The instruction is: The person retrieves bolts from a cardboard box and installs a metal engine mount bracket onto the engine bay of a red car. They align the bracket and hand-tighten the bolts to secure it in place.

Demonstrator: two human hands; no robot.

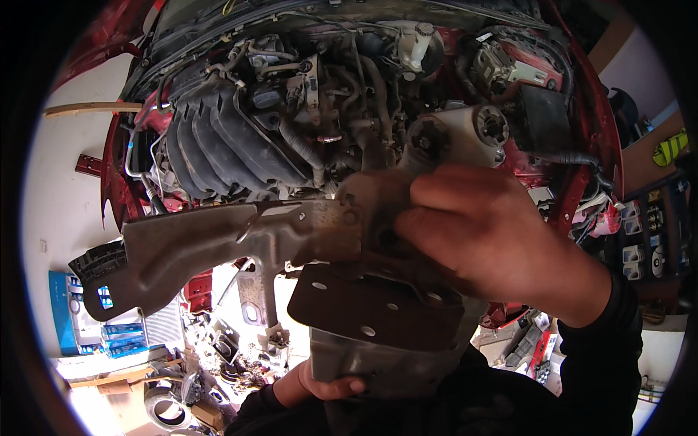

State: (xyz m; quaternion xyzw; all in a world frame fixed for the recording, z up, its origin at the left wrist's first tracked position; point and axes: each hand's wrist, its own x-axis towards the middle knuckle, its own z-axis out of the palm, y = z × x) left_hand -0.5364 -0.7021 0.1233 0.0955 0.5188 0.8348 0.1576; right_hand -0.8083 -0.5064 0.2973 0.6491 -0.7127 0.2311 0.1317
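A large dark stamped-metal car bracket (218,240) is held up in front of the open engine bay. Its long arm reaches left, and its boxy end (349,305) with several small holes faces me. From below, my left hand (327,385) grips the boxy end, thumb showing on its lower edge. My right hand (472,225) is closed at the bracket's upper right, fingers curled; whatever they pinch is hidden. Just beyond that hand is a pale part (459,120) with two round dark openings. Whether it joins the bracket I cannot tell.
Behind lies the engine with a ribbed black intake manifold (225,142), hoses, a white fluid reservoir (416,47) and a black box (545,120). Red body panels flank it. Loose parts and boxes (123,338) lie lower left; shelving (643,232) stands right.
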